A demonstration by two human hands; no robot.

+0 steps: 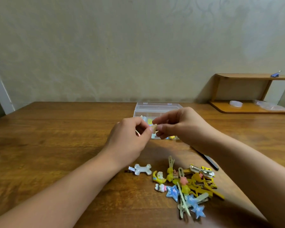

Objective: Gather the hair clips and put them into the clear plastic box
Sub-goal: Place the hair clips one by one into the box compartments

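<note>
The clear plastic box (156, 109) stands open at the back middle of the wooden table, with a few coloured clips inside, partly hidden by my hands. Just in front of the box, above the table, my left hand (130, 139) and my right hand (183, 125) together pinch a small yellowish hair clip (154, 128) between their fingertips. A pile of several hair clips (189, 183) lies near me at the right: yellow ones, blue stars, a moon. A white bone-shaped clip (142, 169) lies apart, left of the pile.
A dark pen-like object (211, 162) lies under my right forearm. A small wooden shelf (247, 92) stands at the back right against the wall, with a roll of tape (236, 103) and a blue clip (275, 74) on it. The wall rises close behind the table.
</note>
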